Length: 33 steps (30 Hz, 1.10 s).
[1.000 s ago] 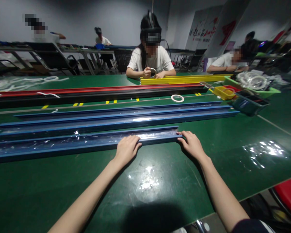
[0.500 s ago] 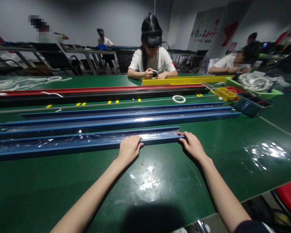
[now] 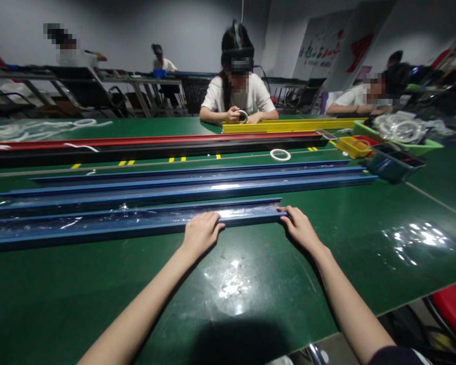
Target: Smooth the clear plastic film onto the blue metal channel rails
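Best treated as a two-point steadying hold on the nearest blue channel (image 3: pixel 133 223), lying along the green tabletop (image 3: pixel 79 294) hollow side up, in front of two more blue channels (image 3: pixel 220 187) and running out of view at the left edge. Left hand (image 3: pixel 202 233) palm down, partly closed over the near rim, thumb against the outer front wall; fingertips hidden beyond the rim, so cannot tell how firmly. Right hand (image 3: pixel 299 223) at the right-hand end, thumb and forefinger closed about the near corner, remaining fingers loosely bent. Use the left hand as the anchor: press lightly downward rather than sideways, to prevent any swing of the long stretch out of view. Work the end with the right fingertips alone, by feel along the edge, minding a possibly sharp cut. Avoid squeezing the walls inward: thin by appearance, perhaps apt to flex. Treat the glossy lining (image 3: pixel 251 208) gently, watching for snags at the end; cannot tell whether loose or fixed. Mind the narrow gap behind, to avoid knocking rims together. Allow for the white ring (image 3: pixel 280 159) and the teal bin (image 3: pixel 393 166) beyond in any turn of the end.
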Tool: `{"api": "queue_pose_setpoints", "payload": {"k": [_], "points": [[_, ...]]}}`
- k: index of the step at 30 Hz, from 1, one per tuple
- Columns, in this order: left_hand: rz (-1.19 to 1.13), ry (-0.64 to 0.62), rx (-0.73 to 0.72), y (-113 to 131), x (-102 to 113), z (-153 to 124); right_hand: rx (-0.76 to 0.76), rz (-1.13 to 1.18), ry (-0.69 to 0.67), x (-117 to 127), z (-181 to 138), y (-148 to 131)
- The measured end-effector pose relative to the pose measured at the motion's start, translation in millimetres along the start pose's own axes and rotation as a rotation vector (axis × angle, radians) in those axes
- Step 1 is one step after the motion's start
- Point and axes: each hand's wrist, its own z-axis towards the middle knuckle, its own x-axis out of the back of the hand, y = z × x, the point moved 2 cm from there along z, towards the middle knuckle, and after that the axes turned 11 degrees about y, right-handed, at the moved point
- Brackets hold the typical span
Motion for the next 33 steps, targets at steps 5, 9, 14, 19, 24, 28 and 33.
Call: {"api": "queue_pose_setpoints", "payload": {"k": [5,9,14,19,24,28,33], "points": [[0.014,0.015,-0.002,1.0,-0.1,-0.8,0.01,-0.002,-0.008,0.4,0.3,-0.5],[0.03,0.02,0.0,1.4,-0.3,-0.7,0.035,0.001,0.001,0.6,0.8,-1.4],[0.032,0.015,0.003,1.9,1.4,0.4,0.053,0.0,0.026,0.7,0.7,-1.7],[0.043,0.016,0.023,0.3,2.7,0.6,0.062,-0.019,0.017,1.1,0.7,-2.2],[0.026,0.01,0.01,-1.3,0.9,-1.3,0.061,-0.037,0.008,1.4,0.7,-3.3],[0.01,0.014,0.016,-1.9,0.0,-2.0,0.054,-0.05,-0.005,1.7,0.8,-4.3],[-0.038,-0.011,-0.028,-6.5,3.9,0.5,0.053,-0.113,-0.015,3.4,2.0,-4.1]]}}
